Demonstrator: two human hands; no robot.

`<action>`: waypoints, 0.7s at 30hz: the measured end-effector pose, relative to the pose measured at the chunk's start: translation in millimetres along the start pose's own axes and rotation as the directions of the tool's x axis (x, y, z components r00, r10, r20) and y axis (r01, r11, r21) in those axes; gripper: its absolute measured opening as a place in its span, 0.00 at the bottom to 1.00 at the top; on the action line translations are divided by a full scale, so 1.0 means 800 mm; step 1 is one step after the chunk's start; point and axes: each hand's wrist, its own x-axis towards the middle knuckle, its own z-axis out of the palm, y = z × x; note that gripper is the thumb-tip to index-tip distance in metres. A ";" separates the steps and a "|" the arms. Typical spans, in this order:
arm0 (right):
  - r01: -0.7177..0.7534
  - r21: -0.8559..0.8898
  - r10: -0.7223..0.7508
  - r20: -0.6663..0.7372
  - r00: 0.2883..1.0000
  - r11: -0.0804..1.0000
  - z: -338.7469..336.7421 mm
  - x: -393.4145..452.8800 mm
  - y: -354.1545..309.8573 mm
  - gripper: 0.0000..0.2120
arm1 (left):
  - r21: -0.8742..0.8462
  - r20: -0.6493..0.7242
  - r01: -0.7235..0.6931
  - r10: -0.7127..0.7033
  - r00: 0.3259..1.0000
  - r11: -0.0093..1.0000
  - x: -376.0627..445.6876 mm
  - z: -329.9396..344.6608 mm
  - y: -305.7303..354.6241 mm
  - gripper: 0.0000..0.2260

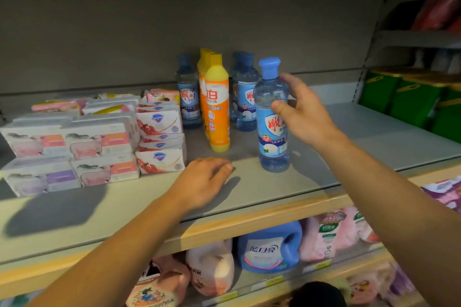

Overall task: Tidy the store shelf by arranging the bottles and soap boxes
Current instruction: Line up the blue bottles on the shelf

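Note:
A clear blue bottle with a blue cap [272, 117] stands upright near the front of the grey shelf [361, 137]. My right hand [303, 112] is at its right side with fingers spread, thumb and fingertips just touching the bottle's edge. My left hand [203, 179] rests palm down on the shelf in front of the bottles, holding nothing. Behind stand a row of orange-and-yellow bottles [217, 104], one blue bottle [188, 97] to their left and more blue bottles [245, 97] to their right. Stacked soap boxes [99, 142] and white-and-red soap boxes [159, 139] fill the left side.
The shelf has a wooden front edge [249, 217]. Below it sit a blue detergent jug [270, 247], pink jugs [209, 269] and pink refill pouches [331, 234]. Green boxes [409, 99] stand on the neighbouring shelf at the right.

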 end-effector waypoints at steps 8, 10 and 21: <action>-0.065 0.047 0.066 -0.031 0.997 0.997 -0.008 0.010 0.041 0.26 | 0.188 0.120 0.007 -0.030 0.992 0.982 0.018 0.013 -0.011 0.24; -0.116 0.051 0.116 0.008 0.993 0.992 -0.006 0.002 0.058 0.31 | 0.212 0.135 0.026 -0.056 0.989 0.977 0.021 0.013 -0.013 0.26; -0.124 -0.189 0.124 -0.011 0.992 0.974 0.035 -0.001 0.137 0.27 | 0.283 0.085 0.064 -0.091 0.992 0.957 0.019 0.023 -0.019 0.29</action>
